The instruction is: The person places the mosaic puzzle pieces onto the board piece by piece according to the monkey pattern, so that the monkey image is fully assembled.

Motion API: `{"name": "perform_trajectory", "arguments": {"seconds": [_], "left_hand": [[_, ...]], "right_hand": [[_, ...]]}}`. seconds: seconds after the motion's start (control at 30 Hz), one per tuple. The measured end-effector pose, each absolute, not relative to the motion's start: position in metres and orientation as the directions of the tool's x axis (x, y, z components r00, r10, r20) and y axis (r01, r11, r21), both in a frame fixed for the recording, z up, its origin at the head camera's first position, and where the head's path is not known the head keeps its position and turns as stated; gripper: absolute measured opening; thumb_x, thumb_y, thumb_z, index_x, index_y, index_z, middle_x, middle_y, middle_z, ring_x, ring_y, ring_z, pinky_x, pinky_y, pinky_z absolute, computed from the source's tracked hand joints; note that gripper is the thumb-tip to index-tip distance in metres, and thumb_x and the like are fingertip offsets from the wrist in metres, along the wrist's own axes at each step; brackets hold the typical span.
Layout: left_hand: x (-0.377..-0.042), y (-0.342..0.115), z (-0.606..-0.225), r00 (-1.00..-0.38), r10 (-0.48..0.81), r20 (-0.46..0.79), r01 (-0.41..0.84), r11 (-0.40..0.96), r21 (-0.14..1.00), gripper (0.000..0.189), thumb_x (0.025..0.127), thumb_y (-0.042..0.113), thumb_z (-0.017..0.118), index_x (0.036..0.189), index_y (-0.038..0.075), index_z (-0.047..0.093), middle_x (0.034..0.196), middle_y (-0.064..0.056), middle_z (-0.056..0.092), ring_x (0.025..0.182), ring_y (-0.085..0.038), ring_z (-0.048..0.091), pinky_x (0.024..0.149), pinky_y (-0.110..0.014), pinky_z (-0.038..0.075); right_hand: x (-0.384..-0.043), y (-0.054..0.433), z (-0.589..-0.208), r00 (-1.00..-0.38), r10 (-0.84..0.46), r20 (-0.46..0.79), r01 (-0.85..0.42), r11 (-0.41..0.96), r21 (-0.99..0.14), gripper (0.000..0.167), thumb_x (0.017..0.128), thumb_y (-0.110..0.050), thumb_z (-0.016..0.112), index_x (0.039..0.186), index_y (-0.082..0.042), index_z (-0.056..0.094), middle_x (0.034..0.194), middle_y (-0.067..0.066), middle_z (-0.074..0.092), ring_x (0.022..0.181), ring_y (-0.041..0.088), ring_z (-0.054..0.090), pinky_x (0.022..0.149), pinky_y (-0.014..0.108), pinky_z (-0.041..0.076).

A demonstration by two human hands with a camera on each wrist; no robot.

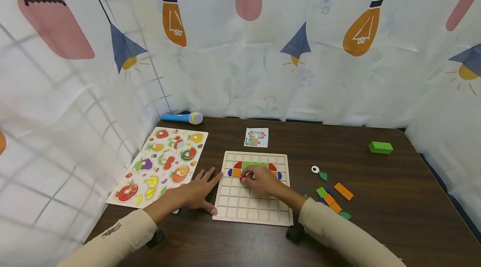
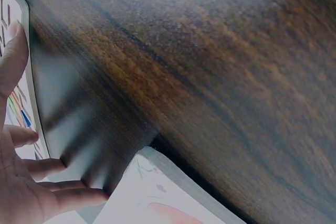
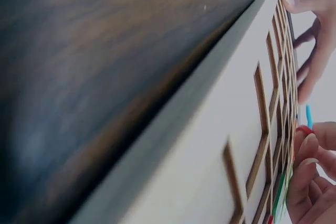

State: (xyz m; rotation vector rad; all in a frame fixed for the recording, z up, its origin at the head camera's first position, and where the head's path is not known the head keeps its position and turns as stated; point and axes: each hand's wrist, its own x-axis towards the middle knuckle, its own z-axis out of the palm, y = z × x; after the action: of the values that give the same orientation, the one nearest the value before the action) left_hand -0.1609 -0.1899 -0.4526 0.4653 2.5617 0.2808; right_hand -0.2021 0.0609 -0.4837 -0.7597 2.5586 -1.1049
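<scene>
A wooden grid board lies in the middle of the table, with red, green, orange and blue pieces set in its upper rows. My right hand pinches a small red piece between thumb and fingertips, low over the grid below the orange pieces. The red piece also shows at the fingertips in the right wrist view. My left hand is spread along the board's left edge, its thumb at the lower left corner. In the left wrist view the fingers are straight.
Loose pieces, including an orange rectangle and a white ring, lie right of the board. A pattern card is behind it. A fruit puzzle board and blue toy microphone are left; a green block is far right.
</scene>
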Motion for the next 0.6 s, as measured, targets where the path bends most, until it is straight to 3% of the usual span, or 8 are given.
{"name": "perform_trajectory", "arguments": {"seconds": [0.2, 0.6], "left_hand": [[-0.161, -0.191, -0.453, -0.806, 0.381, -0.452, 0.275, 0.918, 0.285, 0.11, 0.075, 0.054, 0.083, 0.16, 0.018, 0.024, 0.166, -0.021, 0.015, 0.15, -0.052, 0.014, 0.111, -0.066, 0.032], [-0.161, -0.192, -0.453, -0.807, 0.377, -0.454, 0.27, 0.92, 0.284, 0.111, 0.074, 0.054, 0.083, 0.161, 0.018, 0.024, 0.166, -0.021, 0.015, 0.15, -0.052, 0.014, 0.11, -0.066, 0.033]], "right_hand": [[-0.201, 0.051, -0.484, -0.838, -0.538, -0.092, -0.311, 0.61, -0.729, 0.023, 0.089, -0.015, 0.074, 0.112, -0.01, 0.073, 0.085, -0.005, 0.063, 0.076, 0.012, 0.055, 0.07, 0.025, 0.048], [-0.202, 0.046, -0.484, -0.845, -0.527, -0.087, -0.321, 0.631, -0.706, 0.022, 0.086, -0.021, 0.08, 0.105, -0.011, 0.074, 0.077, -0.008, 0.062, 0.071, 0.009, 0.055, 0.067, 0.025, 0.046]]}}
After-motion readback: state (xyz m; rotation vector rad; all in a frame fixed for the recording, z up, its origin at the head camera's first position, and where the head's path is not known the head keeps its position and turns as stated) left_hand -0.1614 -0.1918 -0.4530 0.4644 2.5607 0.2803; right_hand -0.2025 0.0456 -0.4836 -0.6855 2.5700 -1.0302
